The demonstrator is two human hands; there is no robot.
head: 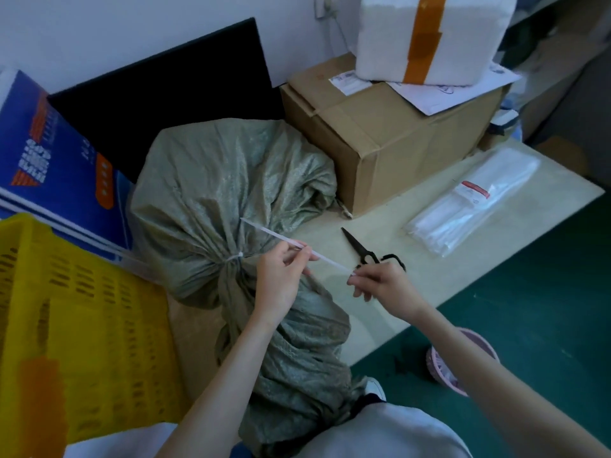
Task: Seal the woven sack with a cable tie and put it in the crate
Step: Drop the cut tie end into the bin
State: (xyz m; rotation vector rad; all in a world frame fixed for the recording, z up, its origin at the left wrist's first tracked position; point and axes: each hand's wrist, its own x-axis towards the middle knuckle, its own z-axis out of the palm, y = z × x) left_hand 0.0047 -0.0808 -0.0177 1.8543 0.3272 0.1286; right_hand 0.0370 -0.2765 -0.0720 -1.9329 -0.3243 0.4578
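Black scissors (370,251) lie on the pale board (413,233) between a brown cardboard box (396,140) with a white foam box (433,38) on top and a clear plastic packet (472,206).

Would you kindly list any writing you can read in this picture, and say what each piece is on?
None can be read.
Blue printed carton: white and orange characters, blurred.
White shipping label on the brown cardboard box: too small.
Red-striped label on the clear plastic packet: too small.
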